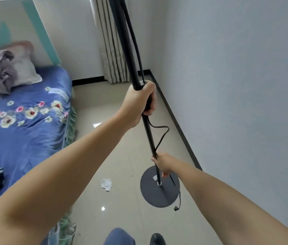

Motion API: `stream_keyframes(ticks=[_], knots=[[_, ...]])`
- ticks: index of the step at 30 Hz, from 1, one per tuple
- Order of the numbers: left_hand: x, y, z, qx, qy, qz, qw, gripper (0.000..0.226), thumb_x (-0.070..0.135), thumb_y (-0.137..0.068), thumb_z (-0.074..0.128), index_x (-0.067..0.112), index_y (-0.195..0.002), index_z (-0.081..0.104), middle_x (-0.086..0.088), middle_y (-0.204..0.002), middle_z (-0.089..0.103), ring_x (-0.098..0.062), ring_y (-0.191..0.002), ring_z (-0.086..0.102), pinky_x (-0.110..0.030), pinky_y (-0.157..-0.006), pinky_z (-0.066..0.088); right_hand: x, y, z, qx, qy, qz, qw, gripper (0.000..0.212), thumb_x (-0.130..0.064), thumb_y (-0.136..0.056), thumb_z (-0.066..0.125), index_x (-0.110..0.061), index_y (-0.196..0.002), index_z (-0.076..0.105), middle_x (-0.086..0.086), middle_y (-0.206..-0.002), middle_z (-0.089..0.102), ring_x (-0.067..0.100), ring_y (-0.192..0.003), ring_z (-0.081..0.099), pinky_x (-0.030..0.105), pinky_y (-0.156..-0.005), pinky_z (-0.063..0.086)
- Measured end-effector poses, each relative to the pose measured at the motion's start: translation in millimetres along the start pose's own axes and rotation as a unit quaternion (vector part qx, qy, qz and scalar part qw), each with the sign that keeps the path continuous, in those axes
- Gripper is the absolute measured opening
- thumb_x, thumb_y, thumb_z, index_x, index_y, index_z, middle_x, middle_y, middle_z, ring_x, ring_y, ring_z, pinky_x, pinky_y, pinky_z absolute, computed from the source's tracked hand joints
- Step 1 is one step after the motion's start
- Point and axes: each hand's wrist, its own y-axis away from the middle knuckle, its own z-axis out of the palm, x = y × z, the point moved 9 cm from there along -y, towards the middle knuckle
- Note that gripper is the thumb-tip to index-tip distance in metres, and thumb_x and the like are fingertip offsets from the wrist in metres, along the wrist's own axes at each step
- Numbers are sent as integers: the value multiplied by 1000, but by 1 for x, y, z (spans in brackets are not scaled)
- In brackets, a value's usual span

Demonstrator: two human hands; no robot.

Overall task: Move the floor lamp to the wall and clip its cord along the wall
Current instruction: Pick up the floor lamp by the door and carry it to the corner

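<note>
A black floor lamp pole (pixel 124 48) runs from the top of the view down to a round dark base (pixel 164 197) over the tiled floor, close to the right wall (pixel 237 85). My left hand (pixel 139 101) is wrapped around the pole at mid-height. Lower down, my right hand (pixel 164 163) grips the pole just above the base. The black cord (pixel 160 137) loops beside the pole between both hands, and its plug end (pixel 176 208) dangles past the base's rim. The lamp head is out of view.
A bed (pixel 24 124) with a blue floral cover and pillows fills the left. Curtains (pixel 111 55) hang at the far corner. Crumpled white paper (pixel 106 184) lies on the floor. A dark skirting strip (pixel 178 124) runs along the right wall. My knee and shoe show at the bottom.
</note>
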Motion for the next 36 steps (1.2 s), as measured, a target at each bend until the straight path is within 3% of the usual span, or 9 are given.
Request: stream_keyframes(ticks=[9, 15, 20, 24, 29, 32, 36], knots=[[19, -233, -137, 27, 9, 21, 999, 24, 2, -70, 38, 13, -49, 38, -8, -40, 38, -20, -37, 30, -40, -50, 11, -149, -204, -124, 22, 32, -24, 999, 13, -26, -100, 37, -13, -100, 37, 5, -76, 48, 20, -37, 54, 24, -28, 45], [48, -400, -176, -40, -11, 23, 999, 23, 4, -67, 38, 15, -46, 40, -5, -36, 42, -20, -34, 32, -34, -45, 13, -228, -306, -227, 41, -65, 19, 997, 12, -23, -100, 35, -12, -101, 40, 4, -80, 46, 25, -40, 53, 28, -37, 45], [47, -540, -199, -82, -33, 21, 996, 21, 5, -65, 38, 14, -46, 39, -6, -34, 43, -21, -36, 31, -31, -43, 15, -273, -409, -310, 54, -70, 15, 996, 14, -24, -100, 35, -12, -104, 41, 13, -92, 50, 19, -35, 52, 28, -40, 47], [30, -653, -225, -83, -37, 19, 996, 22, 5, -67, 39, 14, -47, 39, -7, -35, 42, -21, -38, 31, -30, -42, 15, -294, -509, -366, 52, -73, 7, 996, 9, -21, -100, 38, -12, -100, 39, 1, -72, 48, 11, -27, 50, 24, -37, 43], [19, -785, -255, -89, -48, -5, 995, 25, 5, -68, 40, 15, -46, 40, -7, -36, 43, -21, -41, 32, -27, -41, 17, -328, -613, -437, 29, -88, 27, 995, 8, -15, -98, 34, -12, -98, 41, 3, -67, 46, 21, -34, 49, 25, -39, 44], [17, -859, -275, -90, -46, -7, 995, 24, 6, -68, 40, 16, -46, 40, -5, -35, 43, -21, -39, 31, -23, -40, 18, -355, -671, -475, 28, -41, 15, 999, 4, -11, -95, 38, -13, -96, 42, 8, -70, 47, 36, -51, 57, 30, -46, 42], [-4, -958, -301, -107, -53, -17, 993, 24, 9, -68, 39, 16, -45, 40, -5, -35, 42, -20, -36, 33, -21, -38, 23, -369, -756, -520, 52, -103, 62, 991, 24, -25, -97, 36, -9, -112, 47, 8, -62, 50, 22, -40, 50, 30, -46, 45]])
